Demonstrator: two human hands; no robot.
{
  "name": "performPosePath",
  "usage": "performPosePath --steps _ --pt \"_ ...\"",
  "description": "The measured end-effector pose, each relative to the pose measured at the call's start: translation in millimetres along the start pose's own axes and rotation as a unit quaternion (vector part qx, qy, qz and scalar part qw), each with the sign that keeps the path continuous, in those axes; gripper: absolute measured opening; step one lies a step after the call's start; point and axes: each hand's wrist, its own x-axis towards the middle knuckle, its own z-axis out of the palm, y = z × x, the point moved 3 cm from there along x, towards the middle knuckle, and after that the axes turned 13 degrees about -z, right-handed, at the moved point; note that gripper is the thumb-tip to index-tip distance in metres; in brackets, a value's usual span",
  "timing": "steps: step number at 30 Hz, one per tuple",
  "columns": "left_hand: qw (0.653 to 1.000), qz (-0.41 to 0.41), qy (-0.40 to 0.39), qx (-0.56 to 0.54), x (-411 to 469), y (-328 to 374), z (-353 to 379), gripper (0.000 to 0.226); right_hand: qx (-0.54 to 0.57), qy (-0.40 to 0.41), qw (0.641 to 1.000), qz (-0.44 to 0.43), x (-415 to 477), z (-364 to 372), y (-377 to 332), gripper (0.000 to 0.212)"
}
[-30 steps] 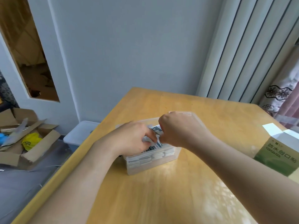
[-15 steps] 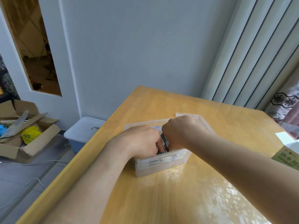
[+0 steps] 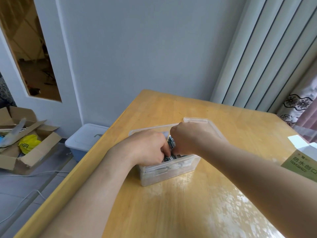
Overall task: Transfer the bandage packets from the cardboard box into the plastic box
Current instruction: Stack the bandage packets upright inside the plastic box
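– While both hands are sunk in the plastic box, what are they doing in there?
– The right hand is balled up. Its fingers curl round a small upright bundle of bandage packets, whose dark printed edges show in the gap between the two hands. The left hand comes in from the other side, knuckles up and fingers bent downward, pinching against that same bundle. Most of the fingertips are hidden below the rim, so I cannot tell exactly how they lie.
– Is that bundle all there is?
– No. More packets lie flat lower down. Their pale edges show through the clear front wall, stacked in layers.
– Where does the plastic box stand?
– It is on the wooden table, nearer the left edge than the right. The glossy top just in front of it catches the light.
– And the cardboard box?
– That is at the right edge of the view, also on the table and well apart from the plastic one. The cardboard box is green with printed characters, and its white flaps are open at the top. Its inside cannot be seen from here.
– Anything off the table?
– On the floor to the left sits a brown carton with its flaps splayed and a yellow bag inside. A white-lidded storage bin stands just beside the table's left edge. A flowered curtain hangs at the far right.
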Motion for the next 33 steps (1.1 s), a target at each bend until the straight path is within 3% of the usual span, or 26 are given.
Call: performPosePath --steps 8,15,19,24,33 --pt "1.000 -0.003 0.001 -0.007 -1 1 0 0.056 0.011 0.004 1.000 0.011 7 5 -1 0.025" --pt "0.986 -0.024 0.146 -0.076 -8 -19 -21 0.042 0.097 0.056 0.994 -0.008 -3 -2 7 0.022" --pt "0.992 -0.017 0.114 -0.058 -6 -20 -15 0.043 0.165 0.089 0.981 -0.055 -13 -2 12 0.010" --pt "0.997 -0.023 0.065 -0.037 2 -21 -6 0.047 0.228 0.117 0.963 -0.083 -25 5 11 0.019" --pt "0.996 -0.037 0.073 -0.035 1 -23 -7 0.049 0.184 0.019 0.971 -0.150 -26 0 0 0.044"
